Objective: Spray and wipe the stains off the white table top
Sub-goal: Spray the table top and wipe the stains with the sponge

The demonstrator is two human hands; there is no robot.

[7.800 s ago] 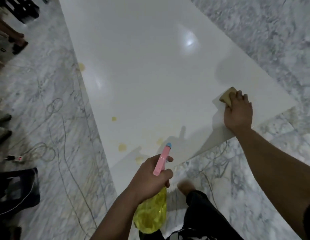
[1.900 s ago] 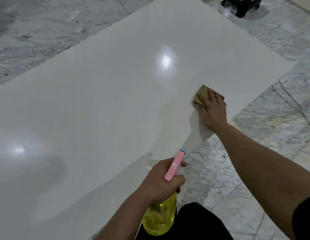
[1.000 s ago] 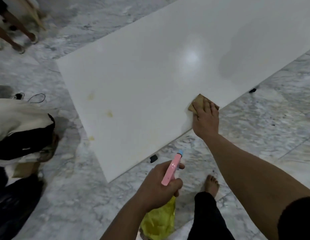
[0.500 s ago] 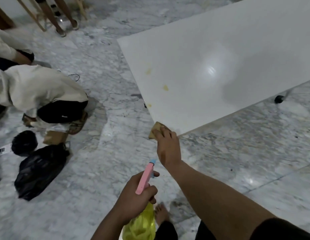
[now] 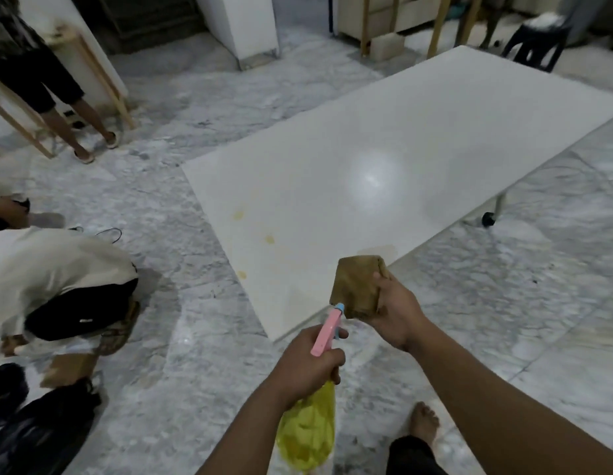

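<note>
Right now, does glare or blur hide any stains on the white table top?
Head view: one round glare patch mid table top, clear of the yellow stains near its left end. Frame edges are soft and bowed by the wide lens; the cloth stays sharp.

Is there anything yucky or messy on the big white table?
Yes. Yellowish stains dot the near-left end of the white table top, with a wider smear beside the brown cloth. The rest looks clean and shiny.
</note>
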